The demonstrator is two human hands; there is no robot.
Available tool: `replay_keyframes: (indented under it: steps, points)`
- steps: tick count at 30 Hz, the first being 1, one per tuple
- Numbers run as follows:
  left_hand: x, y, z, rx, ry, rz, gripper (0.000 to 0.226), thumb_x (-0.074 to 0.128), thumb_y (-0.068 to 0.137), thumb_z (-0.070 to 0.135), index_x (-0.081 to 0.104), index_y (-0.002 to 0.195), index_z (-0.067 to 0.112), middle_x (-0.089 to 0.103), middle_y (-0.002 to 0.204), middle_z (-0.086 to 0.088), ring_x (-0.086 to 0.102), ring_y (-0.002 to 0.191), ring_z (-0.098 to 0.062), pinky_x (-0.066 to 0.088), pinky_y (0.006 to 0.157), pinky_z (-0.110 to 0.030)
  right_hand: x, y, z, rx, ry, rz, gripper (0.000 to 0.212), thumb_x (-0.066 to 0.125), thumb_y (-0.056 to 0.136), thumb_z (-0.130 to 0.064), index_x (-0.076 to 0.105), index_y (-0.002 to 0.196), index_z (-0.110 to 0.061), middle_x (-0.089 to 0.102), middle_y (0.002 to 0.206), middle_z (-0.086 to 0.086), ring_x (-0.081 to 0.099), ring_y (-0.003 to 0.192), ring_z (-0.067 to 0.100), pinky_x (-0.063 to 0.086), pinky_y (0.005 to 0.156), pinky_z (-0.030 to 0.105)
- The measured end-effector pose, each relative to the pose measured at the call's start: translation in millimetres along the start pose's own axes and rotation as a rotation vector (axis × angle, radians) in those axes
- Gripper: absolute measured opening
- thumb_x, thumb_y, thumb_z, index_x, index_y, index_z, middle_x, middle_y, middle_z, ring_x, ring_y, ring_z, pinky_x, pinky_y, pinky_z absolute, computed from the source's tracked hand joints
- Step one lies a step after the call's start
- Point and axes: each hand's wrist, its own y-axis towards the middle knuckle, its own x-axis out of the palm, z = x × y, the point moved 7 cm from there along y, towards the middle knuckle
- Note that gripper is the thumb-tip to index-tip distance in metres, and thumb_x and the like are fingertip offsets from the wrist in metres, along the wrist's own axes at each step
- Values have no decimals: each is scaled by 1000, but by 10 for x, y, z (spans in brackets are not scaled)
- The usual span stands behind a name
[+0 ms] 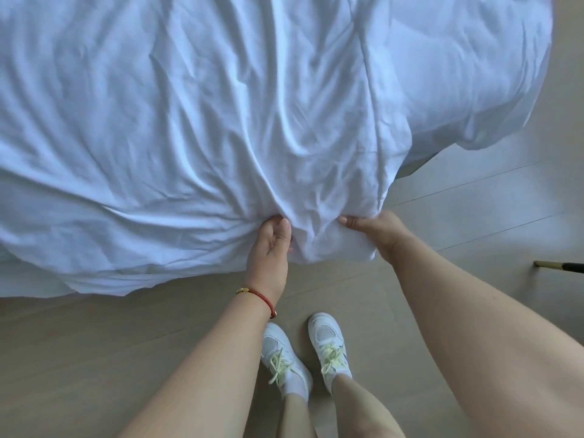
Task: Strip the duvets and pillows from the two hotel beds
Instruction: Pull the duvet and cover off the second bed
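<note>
Two hands: left hand & right hand, each grip bunching duvet near edge. Duvet white, creased; white shoes on floor below edge.

The crumpled white cotton duvet runs off the top and left edges, so its full extent cannot be told, and it hides whatever lies beneath it. The fingers of the left hand are buried in a fold at the duvet's near hem; only the thumb shows. The right hand likewise has its fingertips tucked under the duvet. Right of the duvet, a thin brass-and-black rod is cut by the right edge; what it belongs to cannot be told.
</note>
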Motion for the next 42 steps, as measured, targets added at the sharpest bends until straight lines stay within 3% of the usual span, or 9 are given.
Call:
replay_keyframes:
  steps: [7, 14, 20, 23, 27, 33, 36, 39, 42]
  points:
    - [-81, -685, 125, -140, -112, 116, 13, 46, 98, 36, 56, 92, 31, 59, 82, 2, 58, 76, -18, 48, 76, -33, -62, -947, -251, 72, 62, -130, 60, 86, 52, -32, 69, 107, -13, 74, 100, 8, 70, 95, 26, 53, 91, 46]
    - [-287, -1358, 316, -218, -211, 301, 26, 56, 92, 42, 59, 104, 19, 64, 92, -5, 60, 76, -21, 51, 76, -36, 180, -1717, -675, 272, 247, -298, 44, 76, 63, -19, 68, 104, -5, 73, 96, 19, 72, 80, 31, 57, 67, 35]
    - [-477, -1736, 291, -525, -394, 541, 89, 73, 60, 69, 56, 122, 8, 64, 117, -10, 61, 102, -29, 49, 86, -32, 409, -2071, -1100, 277, 325, -318, 44, 67, 79, -22, 63, 120, -6, 69, 110, 21, 69, 90, 35, 56, 78, 43]
    - [-282, -1878, 455, -668, -744, 351, 78, 66, 63, 76, 56, 113, 17, 63, 101, -3, 62, 90, -27, 58, 71, -30, 428, -2208, -1262, 270, 369, -299, 41, 62, 85, -25, 62, 122, -6, 69, 107, 20, 69, 87, 35, 56, 73, 42]
    - [-9, -2029, 671, -864, -1035, 110, 105, 56, 59, 86, 42, 139, 19, 40, 148, -11, 23, 143, -35, 15, 116, -55, 441, -2345, -1451, 271, 400, -300, 46, 65, 83, -28, 61, 124, -6, 70, 104, 19, 70, 83, 35, 56, 65, 40]
    - [-198, -1605, 876, -445, -1375, 306, 72, 61, 73, 71, 64, 121, 17, 66, 121, -12, 62, 110, -35, 44, 99, -55, 329, -2302, -1679, 274, 407, -347, 40, 63, 85, -26, 61, 120, -6, 71, 99, 18, 71, 82, 35, 55, 69, 41]
    - [-473, -1440, 932, -330, -1293, 669, 90, 85, 52, 60, 55, 127, 19, 67, 117, -6, 67, 98, -30, 53, 89, -54, 262, -2170, -1840, 270, 393, -266, 35, 68, 83, -20, 62, 114, -4, 73, 98, 16, 71, 88, 35, 57, 77, 46]
    - [-769, -1506, 1162, -245, -1085, 1095, 102, 94, 44, 36, 43, 131, 23, 63, 117, 3, 66, 99, -22, 55, 86, -46, 197, -2016, -2198, 131, 338, -109, 20, 70, 83, -12, 64, 99, -2, 74, 77, 11, 71, 65, 28, 57, 56, 35]
    - [-1055, -1457, 1668, -26, -860, 1225, 96, 91, 55, 24, 41, 137, 26, 58, 127, 8, 61, 109, -13, 49, 94, -32, 264, -1853, -2597, 24, 345, -104, 27, 69, 82, -13, 64, 106, -3, 72, 88, 14, 70, 71, 31, 54, 56, 34]
